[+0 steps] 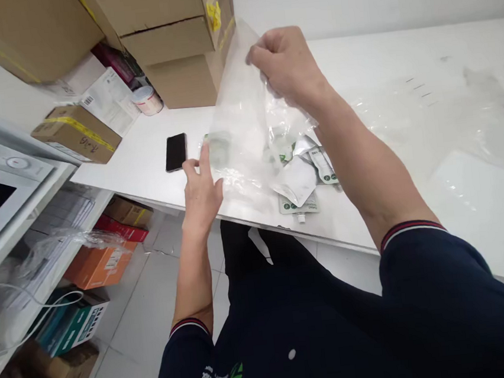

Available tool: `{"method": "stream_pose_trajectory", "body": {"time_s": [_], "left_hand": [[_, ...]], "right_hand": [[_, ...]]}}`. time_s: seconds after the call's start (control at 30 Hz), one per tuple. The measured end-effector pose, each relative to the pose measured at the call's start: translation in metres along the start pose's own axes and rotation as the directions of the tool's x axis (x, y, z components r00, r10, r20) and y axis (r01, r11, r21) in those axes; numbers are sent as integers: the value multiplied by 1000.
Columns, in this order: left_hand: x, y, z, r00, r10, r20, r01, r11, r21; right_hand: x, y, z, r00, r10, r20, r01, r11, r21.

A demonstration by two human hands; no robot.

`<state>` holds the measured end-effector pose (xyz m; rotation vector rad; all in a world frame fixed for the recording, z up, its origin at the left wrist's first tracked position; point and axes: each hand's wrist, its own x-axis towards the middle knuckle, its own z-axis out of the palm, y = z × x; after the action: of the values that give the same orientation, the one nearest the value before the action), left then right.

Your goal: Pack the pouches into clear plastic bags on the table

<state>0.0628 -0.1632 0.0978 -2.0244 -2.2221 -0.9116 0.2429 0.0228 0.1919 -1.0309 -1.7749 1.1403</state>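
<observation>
Two hands at clear plastic bag (240, 113): right hand (287, 67) fingers pinch top, left hand (201, 191) grip unclear; best keep film taut.

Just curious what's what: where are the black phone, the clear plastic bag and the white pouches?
black phone (176, 152): head view, screen middle.
clear plastic bag (237, 104): head view, upper panel.
white pouches (298, 180): head view, topmost pouch's face.

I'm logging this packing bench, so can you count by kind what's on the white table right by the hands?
clear plastic bag: 1
black phone: 1
white spout pouches: 5 that can be told apart; the overlap and blur may hide more
Total: 7
</observation>
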Motion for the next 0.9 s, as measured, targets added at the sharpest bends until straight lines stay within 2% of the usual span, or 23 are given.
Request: {"method": "stream_pose_trajectory", "body": {"time_s": [0.1,0.2,0.27,0.33,0.37,0.4,0.43,0.47,0.5,0.57,0.67,0.77,0.9], "left_hand": [[-6,-36,15,975,73,209,-75,997,1],[-23,-55,22,904,98,416,-130,990,50],[-36,-61,25,843,53,535,-122,988,95],[-47,-65,26,785,20,620,-119,986,120],[-51,-67,27,761,12,648,-123,984,127],[-55,-69,27,742,7,671,-131,982,134],[-58,-70,27,722,5,692,-142,980,142],[-60,-70,27,705,0,709,-155,976,153],[-61,-69,28,694,-7,720,-167,971,170],[-63,-64,30,699,-26,714,-188,957,220],[-63,-52,36,753,-35,657,-201,939,280],[-64,-41,45,802,-5,597,-202,939,279],[-66,-27,60,861,79,502,-252,924,286]], "right_hand": [[11,23,-10,992,3,-126,-11,998,-67],[14,45,-20,995,-7,-104,-11,985,-171],[-2,53,-26,989,-118,-94,81,941,-329],[-36,60,-25,973,-223,-56,160,833,-530],[-58,64,-22,980,-196,-37,133,783,-607],[-81,71,-16,995,-97,7,77,743,-665],[-104,79,-9,996,52,79,19,709,-705],[-125,89,-1,970,180,161,0,666,-746],[-144,99,7,944,247,218,22,614,-789],[-170,120,19,922,295,249,54,540,-840],[-180,142,22,914,320,249,43,534,-844],[-174,154,4,913,311,263,40,573,-818],[-171,177,-34,956,227,189,18,593,-805]]}}
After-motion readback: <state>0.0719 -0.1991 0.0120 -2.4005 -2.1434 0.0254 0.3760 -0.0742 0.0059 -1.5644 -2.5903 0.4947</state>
